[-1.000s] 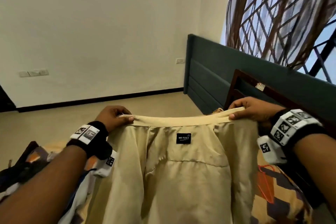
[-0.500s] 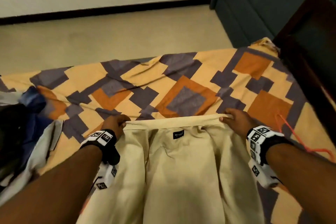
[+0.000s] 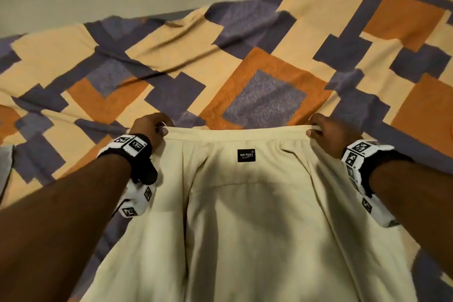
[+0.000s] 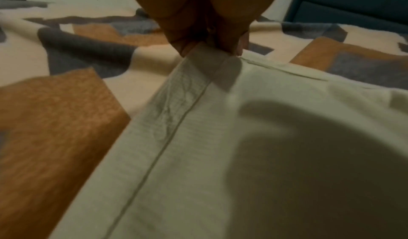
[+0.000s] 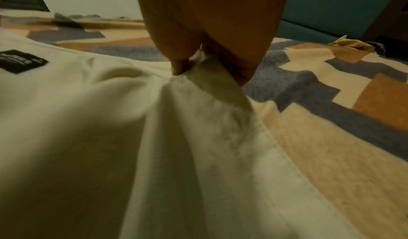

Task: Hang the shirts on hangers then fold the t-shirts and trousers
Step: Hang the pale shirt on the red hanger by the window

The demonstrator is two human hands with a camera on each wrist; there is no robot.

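While over the bedsheet (image 3: 171, 61), left hand (image 3: 149, 127), right hand (image 3: 331, 130), both pinching cream shirt (image 3: 245, 216).

Cream garment (image 3: 257, 216); orange, purple, yellow blocked bedsheet (image 3: 220, 61).

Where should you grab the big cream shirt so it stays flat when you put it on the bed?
Best by the two ends of the top edge, coming from above, as now: the left hand and right hand each pinch an end of the cream shirt. That edge is pulled straight, so the rest would probably spread smoothly over the patterned bedsheet.
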